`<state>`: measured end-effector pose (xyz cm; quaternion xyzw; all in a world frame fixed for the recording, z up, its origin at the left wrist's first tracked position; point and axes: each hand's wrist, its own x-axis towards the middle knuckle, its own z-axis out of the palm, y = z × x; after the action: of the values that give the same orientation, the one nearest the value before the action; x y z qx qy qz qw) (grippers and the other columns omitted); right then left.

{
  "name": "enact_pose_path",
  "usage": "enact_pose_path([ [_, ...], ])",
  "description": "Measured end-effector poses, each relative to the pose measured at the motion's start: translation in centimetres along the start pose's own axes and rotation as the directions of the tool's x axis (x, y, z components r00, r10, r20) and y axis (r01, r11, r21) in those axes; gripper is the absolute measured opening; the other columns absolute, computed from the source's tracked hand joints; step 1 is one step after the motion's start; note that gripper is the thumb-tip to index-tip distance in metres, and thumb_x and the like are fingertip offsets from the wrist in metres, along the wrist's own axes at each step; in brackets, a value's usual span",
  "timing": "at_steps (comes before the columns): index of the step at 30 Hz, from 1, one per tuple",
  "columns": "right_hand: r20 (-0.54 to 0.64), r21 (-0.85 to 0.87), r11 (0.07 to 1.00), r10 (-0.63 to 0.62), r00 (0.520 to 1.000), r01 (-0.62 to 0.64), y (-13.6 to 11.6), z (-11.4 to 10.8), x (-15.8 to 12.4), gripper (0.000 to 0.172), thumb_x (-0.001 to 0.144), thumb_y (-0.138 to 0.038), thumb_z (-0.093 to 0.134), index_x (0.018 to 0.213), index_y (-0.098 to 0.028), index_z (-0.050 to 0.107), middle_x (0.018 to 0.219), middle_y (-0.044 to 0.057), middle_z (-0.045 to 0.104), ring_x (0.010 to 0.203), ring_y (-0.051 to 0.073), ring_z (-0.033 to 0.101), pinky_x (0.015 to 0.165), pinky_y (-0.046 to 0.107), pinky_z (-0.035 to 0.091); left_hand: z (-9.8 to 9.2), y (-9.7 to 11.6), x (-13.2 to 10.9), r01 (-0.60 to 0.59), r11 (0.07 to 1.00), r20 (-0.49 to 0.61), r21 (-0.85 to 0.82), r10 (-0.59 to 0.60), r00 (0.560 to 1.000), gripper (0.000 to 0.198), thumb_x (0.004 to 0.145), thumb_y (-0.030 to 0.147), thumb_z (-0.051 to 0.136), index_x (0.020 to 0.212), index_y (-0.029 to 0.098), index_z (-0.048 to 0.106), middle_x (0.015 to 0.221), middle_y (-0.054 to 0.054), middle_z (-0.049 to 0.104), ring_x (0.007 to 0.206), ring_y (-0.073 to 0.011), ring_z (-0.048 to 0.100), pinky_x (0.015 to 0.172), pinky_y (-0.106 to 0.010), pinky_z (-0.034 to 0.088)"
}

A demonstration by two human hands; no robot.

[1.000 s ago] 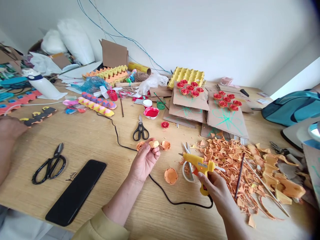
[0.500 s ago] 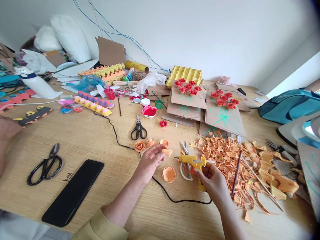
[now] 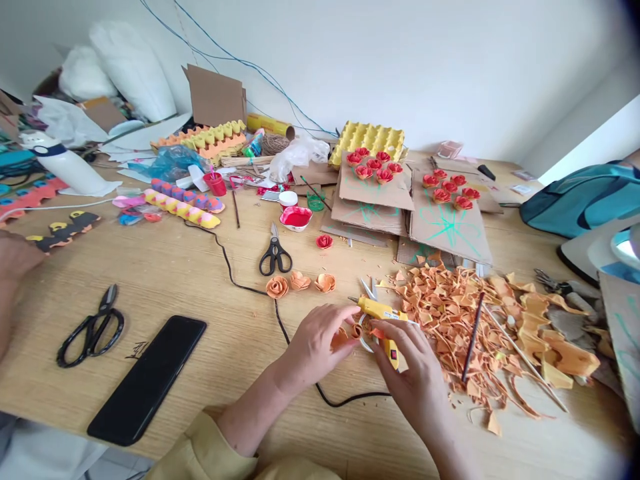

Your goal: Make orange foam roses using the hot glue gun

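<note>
My left hand (image 3: 320,337) is closed on a small rolled orange petal piece (image 3: 357,330), pinched at the fingertips. An orange petal cup (image 3: 340,339) shows partly behind those fingers; whether they touch it I cannot tell. My right hand (image 3: 410,357) is close by on the right, thumb and forefinger apart, in front of a yellow glue gun (image 3: 383,311). The gun lies over white-handled scissors (image 3: 367,288), its grip partly hidden. Just beyond my hands sit a rolled orange paper rose (image 3: 277,287) and two orange petal cups (image 3: 300,281).
Orange cardboard scraps (image 3: 445,320) heap at right, with a dark stick (image 3: 473,337) on top. Black scissors (image 3: 275,257), a dish of red paint (image 3: 295,218) and red roses on cardboard (image 3: 373,190) stand farther back. A phone (image 3: 150,380) lies left; another person's hand (image 3: 17,260) reaches in.
My right hand has come off the glue gun, now resting on the scissors, and moved left. My left hand has lowered with the rolled piece to the petal cup.
</note>
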<state>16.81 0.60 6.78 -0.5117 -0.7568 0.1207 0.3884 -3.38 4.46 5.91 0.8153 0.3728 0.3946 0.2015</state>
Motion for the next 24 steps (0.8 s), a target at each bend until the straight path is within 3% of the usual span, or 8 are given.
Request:
enact_pose_path([
  [5, 0.099, 0.054, 0.993, -0.107, 0.989, 0.102, -0.4, 0.7, 0.2, 0.036, 0.098, -0.011, 0.056, 0.13, -0.028, 0.059, 0.114, 0.007, 0.07, 0.099, 0.023, 0.063, 0.084, 0.038, 0.052, -0.5, 0.7, 0.1, -0.131, 0.981, 0.086, 0.144, 0.119, 0.989, 0.036, 0.097, 0.029, 0.062, 0.128, 0.02, 0.047, 0.107, -0.007, 0.072, 0.095, -0.0229, 0.067, 0.086, -0.038, 0.051],
  [11, 0.137, 0.099, 0.988, -0.134, 0.981, 0.121, -0.7, 0.4, 0.2, 0.04, 0.097, -0.009, 0.057, 0.131, -0.028, 0.059, 0.114, 0.006, 0.069, 0.1, 0.022, 0.062, 0.085, 0.037, 0.051, -0.9, 0.8, 0.0, -0.094, 0.991, 0.128, 0.099, 0.081, 0.988, 0.039, 0.092, 0.03, 0.07, 0.122, 0.02, 0.047, 0.104, -0.005, 0.071, 0.097, -0.0221, 0.066, 0.086, -0.036, 0.048],
  [16, 0.081, 0.094, 0.993, -0.073, 0.994, 0.065, -0.3, 0.3, -0.3, 0.038, 0.097, -0.01, 0.055, 0.131, -0.025, 0.057, 0.113, 0.009, 0.065, 0.103, 0.023, 0.062, 0.088, 0.038, 0.052, -1.9, 0.6, 0.2, 0.029, 0.995, 0.176, 0.097, -0.046, 0.983, 0.056, 0.078, 0.034, 0.084, 0.121, 0.022, 0.051, 0.111, -0.005, 0.069, 0.101, -0.0246, 0.064, 0.089, -0.039, 0.048],
  [20, 0.071, 0.093, 0.995, 0.013, 0.997, -0.02, -0.2, 0.0, -0.5, 0.032, 0.097, -0.011, 0.053, 0.125, -0.025, 0.059, 0.11, 0.009, 0.062, 0.102, 0.023, 0.063, 0.087, 0.037, 0.054, -2.7, 0.0, -0.4, 0.167, 0.968, 0.268, 0.186, -0.213, 0.94, 0.065, 0.072, 0.03, 0.089, 0.126, 0.023, 0.054, 0.122, -0.008, 0.065, 0.113, -0.0293, 0.06, 0.095, -0.045, 0.048],
  [24, 0.104, 0.131, 0.991, 0.007, 0.995, -0.021, -0.8, 0.7, -0.5, 0.029, 0.097, -0.012, 0.052, 0.121, -0.025, 0.059, 0.11, 0.009, 0.062, 0.1, 0.023, 0.064, 0.084, 0.037, 0.057, -2.1, -0.8, -1.5, 0.252, 0.947, 0.331, 0.2, -0.307, 0.892, 0.068, 0.071, 0.027, 0.089, 0.129, 0.021, 0.054, 0.126, -0.01, 0.062, 0.116, -0.031, 0.059, 0.099, -0.048, 0.049],
])
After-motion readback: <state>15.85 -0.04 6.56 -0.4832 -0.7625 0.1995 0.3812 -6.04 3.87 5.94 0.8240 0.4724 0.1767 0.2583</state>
